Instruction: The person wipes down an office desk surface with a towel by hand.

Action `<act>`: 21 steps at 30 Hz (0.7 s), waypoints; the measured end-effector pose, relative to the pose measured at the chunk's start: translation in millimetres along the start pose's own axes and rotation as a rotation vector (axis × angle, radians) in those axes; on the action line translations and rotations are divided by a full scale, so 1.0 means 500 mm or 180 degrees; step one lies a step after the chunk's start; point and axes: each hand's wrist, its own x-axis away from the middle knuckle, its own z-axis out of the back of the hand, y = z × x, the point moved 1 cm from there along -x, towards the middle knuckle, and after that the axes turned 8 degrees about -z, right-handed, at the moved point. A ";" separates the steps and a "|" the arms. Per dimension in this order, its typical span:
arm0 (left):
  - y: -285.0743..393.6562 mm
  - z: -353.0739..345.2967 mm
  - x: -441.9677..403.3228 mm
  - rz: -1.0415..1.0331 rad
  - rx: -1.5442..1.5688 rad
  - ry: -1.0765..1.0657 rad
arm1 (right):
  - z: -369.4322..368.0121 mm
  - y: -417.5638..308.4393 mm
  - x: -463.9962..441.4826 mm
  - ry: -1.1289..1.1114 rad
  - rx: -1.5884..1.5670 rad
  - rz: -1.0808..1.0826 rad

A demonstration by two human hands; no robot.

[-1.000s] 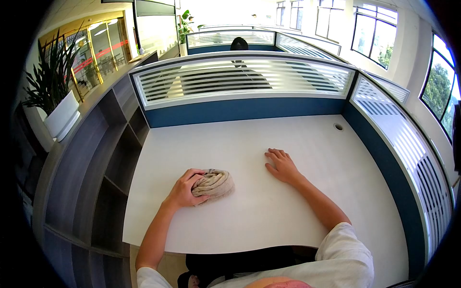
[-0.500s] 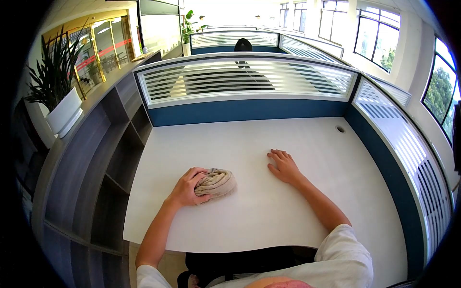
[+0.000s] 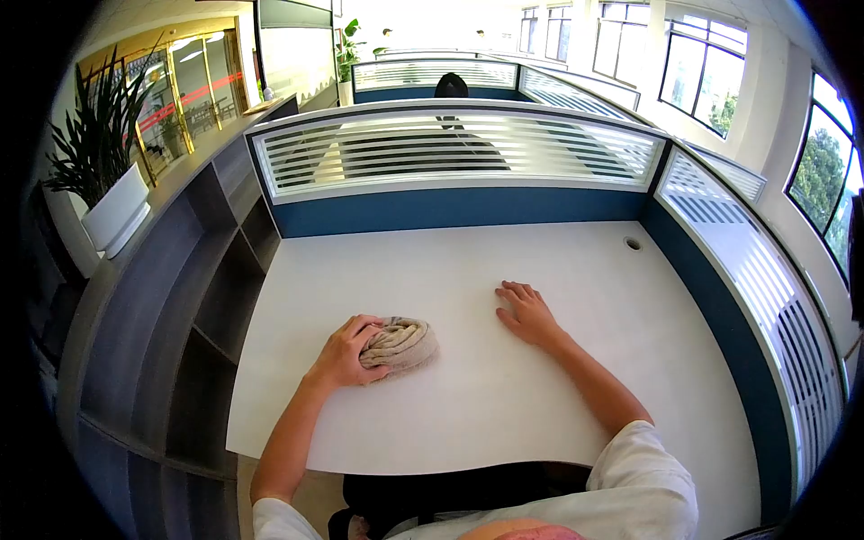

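- Left hand [image 3: 344, 353] grips the left side of a bundled beige cloth [image 3: 405, 346].
- The cloth sits on the white surface [image 3: 468, 414].
- Right hand [image 3: 528, 317], palm down with fingers extended, lies right of the cloth, apart from it.
- Dark shelving [image 3: 166, 306] stands left of the cloth; a blue-based partition [image 3: 459, 211] stands beyond it.

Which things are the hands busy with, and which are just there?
Busy with:
bundled cloth, held by the left hand
white desk, under the right hand

Just there:
potted plant
dark shelf unit
slatted partition
window
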 end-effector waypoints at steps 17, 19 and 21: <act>-0.003 -0.004 0.004 0.0045 -0.0027 -0.0050 | -0.010 0.008 -0.001 0.0079 0.0012 0.0101; -0.003 -0.004 0.004 0.0032 -0.0030 -0.0050 | -0.008 0.005 0.000 0.0078 0.0033 0.0093; -0.005 -0.005 0.004 0.0019 -0.0029 -0.0045 | -0.006 0.003 -0.001 0.0063 0.0044 0.0093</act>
